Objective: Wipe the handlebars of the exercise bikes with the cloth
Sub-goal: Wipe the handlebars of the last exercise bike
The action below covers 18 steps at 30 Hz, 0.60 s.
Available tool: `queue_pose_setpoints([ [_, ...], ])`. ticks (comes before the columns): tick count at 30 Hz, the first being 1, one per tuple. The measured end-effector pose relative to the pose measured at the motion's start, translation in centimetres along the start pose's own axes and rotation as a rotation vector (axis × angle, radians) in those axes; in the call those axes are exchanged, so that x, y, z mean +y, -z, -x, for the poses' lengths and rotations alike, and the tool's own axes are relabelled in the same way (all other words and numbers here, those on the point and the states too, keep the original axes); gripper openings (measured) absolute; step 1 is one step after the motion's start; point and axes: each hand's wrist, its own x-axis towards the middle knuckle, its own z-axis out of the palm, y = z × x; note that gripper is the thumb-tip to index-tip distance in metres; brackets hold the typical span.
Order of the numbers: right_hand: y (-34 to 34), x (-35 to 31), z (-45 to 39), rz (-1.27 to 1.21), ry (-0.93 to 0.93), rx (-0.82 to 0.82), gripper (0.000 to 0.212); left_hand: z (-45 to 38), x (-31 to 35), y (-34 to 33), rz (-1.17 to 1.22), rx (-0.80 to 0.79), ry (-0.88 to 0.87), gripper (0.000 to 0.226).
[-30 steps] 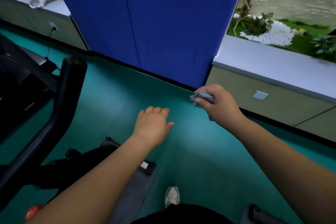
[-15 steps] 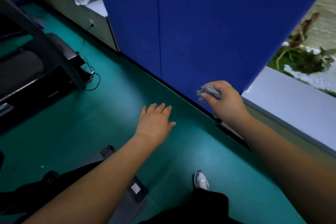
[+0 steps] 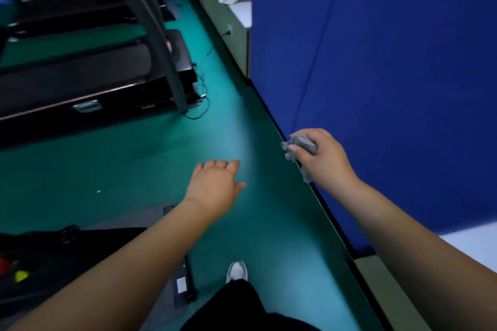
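Observation:
My right hand [image 3: 320, 158] grips a crumpled grey cloth [image 3: 300, 144], held in the air beside the blue wall panel. My left hand [image 3: 215, 185] hovers over the green floor with loosely bent fingers and holds nothing. The black base of an exercise bike [image 3: 67, 247] lies at the lower left, with its foot bar [image 3: 184, 285] near my shoe. No handlebar shows in this view.
A treadmill [image 3: 80, 80] with a grey upright [image 3: 150, 24] stands at the upper left, its cable [image 3: 200, 105] trailing on the green floor [image 3: 134, 164]. A blue wall panel [image 3: 376, 75] fills the right side. My white shoe [image 3: 236, 271] is at the bottom centre.
The view has swung to the left: the bike's black handlebar has dropped out of sight, and the treadmill has come in. Both hands keep their pose, the cloth still in my right.

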Motion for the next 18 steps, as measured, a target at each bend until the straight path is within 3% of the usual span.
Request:
queue_pose_setpoints([
  [11,-8.9,-3.3,-18.5,0.044,0.183,-0.304,0.003,-10.6,-9.4,1.9,0.095,0.037,0.282,0.057],
  [18,-13.5,-5.3,-27.6,-0.024,0.212,-0.39,0.002,-16.2,-14.3,3.5,0.131,0.071,0.416,0.058],
])
